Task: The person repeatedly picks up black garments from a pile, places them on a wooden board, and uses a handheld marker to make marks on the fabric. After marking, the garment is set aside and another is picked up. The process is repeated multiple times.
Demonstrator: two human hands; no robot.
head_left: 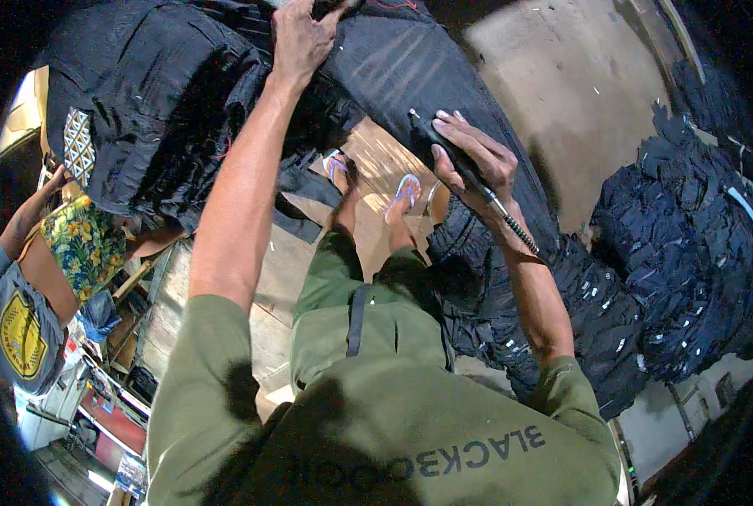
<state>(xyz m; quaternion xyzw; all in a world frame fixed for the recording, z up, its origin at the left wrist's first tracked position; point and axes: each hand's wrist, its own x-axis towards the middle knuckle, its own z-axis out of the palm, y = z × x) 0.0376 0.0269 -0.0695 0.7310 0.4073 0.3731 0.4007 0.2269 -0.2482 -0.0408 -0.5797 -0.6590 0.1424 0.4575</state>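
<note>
A dark denim garment (393, 63), seemingly a trouser leg, stretches from the top towards the right below my hands. Pale scratch-like streaks mark its surface. My right hand (482, 160) is closed around a black pen-shaped rotary tool (469, 173), whose metal tip points up and left over the cloth. From the tool's rear, a coiled spring sleeve (520, 232) runs along my forearm. At the top edge, my left hand (303, 42) rests against the dark cloth with the thumb spread from the fingers; the frame cuts off the fingertips.
A heap of dark garments (140, 101) lies at the upper left; another large pile (680, 244) with small white tags fills the right. A brown board surface (562, 84) extends beyond the denim. At the left, another person (35, 287) stands by the heap. My sandalled feet are below.
</note>
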